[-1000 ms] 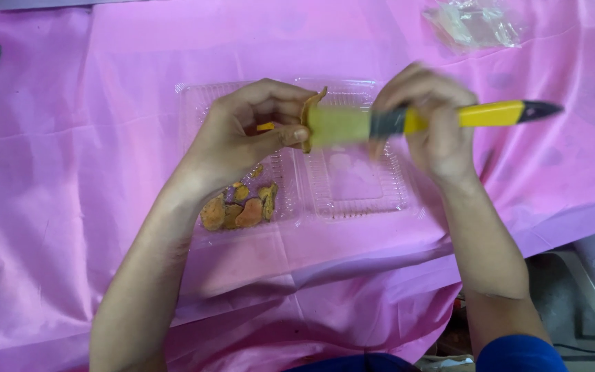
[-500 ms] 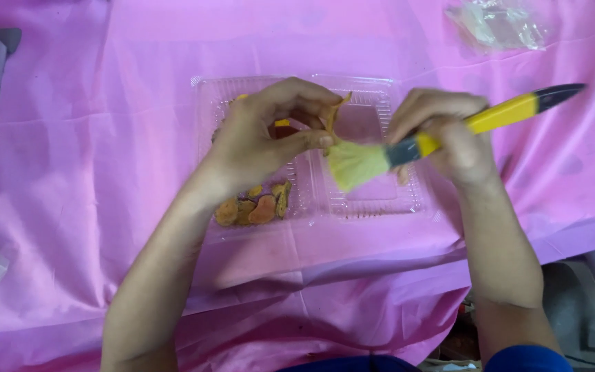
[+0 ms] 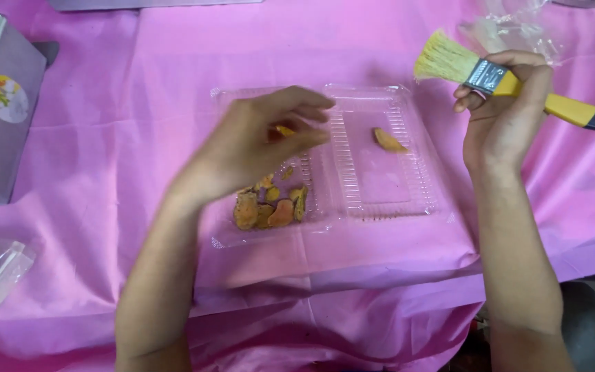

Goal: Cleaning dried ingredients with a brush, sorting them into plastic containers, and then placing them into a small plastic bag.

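Reaching into the clear tray [image 3: 408,103], the left hand [image 3: 256,141] pinches a small orange piece [image 3: 285,130]; the right hand [image 3: 500,110] grips the brush [image 3: 511,83] aloft. Light, steady pinching seems best for fragile pieces.

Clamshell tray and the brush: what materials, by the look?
Clamshell tray: thin clear plastic, glossy, ribbed; the pink cloth shows through. Brush in the right hand: pale straw-coloured bristles, shiny metal ferrule, yellow black-tipped handle, painted wood or plastic, unclear.
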